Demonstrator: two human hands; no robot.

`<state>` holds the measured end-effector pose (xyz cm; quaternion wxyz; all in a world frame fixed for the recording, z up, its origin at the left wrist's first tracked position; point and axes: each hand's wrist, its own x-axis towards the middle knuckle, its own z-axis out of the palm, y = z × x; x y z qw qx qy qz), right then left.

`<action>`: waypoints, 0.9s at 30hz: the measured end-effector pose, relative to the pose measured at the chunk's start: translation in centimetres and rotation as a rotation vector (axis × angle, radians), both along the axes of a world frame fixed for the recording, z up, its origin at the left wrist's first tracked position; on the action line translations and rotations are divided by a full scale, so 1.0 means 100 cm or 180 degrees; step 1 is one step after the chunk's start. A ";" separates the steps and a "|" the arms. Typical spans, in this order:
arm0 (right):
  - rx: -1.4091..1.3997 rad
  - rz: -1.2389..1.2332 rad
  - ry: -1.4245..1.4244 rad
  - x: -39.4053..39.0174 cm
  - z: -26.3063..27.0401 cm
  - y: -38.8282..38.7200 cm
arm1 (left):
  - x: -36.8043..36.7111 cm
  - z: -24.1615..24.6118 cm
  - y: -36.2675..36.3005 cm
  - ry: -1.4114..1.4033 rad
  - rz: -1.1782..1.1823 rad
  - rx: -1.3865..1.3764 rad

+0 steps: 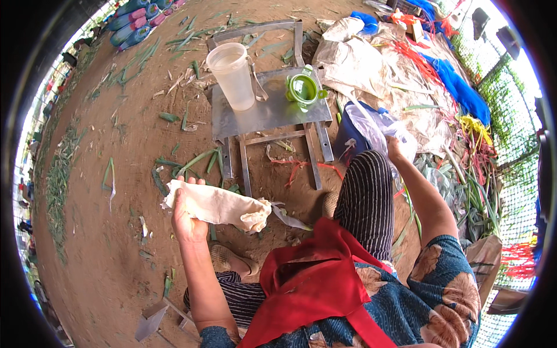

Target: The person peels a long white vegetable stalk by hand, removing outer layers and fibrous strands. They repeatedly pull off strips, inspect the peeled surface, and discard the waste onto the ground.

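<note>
On the left, my left hand (188, 217) holds a cream cloth sleeve (217, 204), its far end crumpled. My right hand (394, 148) is at a blue bag (348, 130) with thin whitish plastic (402, 135) in its mouth, beside my knee; the fingertips are partly hidden in the plastic. Ahead stands a metal chair (270, 122). On its seat are a tall translucent plastic jug (235, 82) with a strap and a green-rimmed clear container (303, 89) with clip tabs. A red apron (313, 282) covers my lap.
Leaf scraps (209, 158) and red twine (296, 167) lie on the dirt floor. To the right are pale sacking (357, 61), blue netting (461, 87), red and yellow strings, and green leaves (474, 204) beside a mesh fence. Netted bundles (130, 26) lie at the far left.
</note>
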<state>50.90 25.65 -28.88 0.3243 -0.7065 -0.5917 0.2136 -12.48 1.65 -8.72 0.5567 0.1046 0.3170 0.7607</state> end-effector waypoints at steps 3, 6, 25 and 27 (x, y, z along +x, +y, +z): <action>0.0357 0.0430 -0.0924 -0.017 0.028 -0.007 | -0.005 -0.008 -0.006 0.0026 -0.0044 0.0213; 0.0455 0.0629 -0.0806 0.000 0.055 -0.024 | 0.013 -0.002 0.004 0.0041 -0.0108 0.0276; -0.2542 0.2777 0.2368 -0.318 0.306 -0.177 | 0.096 0.029 0.009 -0.0879 -0.1066 0.0648; -0.3223 0.2801 0.2808 -0.336 0.307 -0.180 | 0.102 0.027 0.007 -0.0747 -0.0992 0.0663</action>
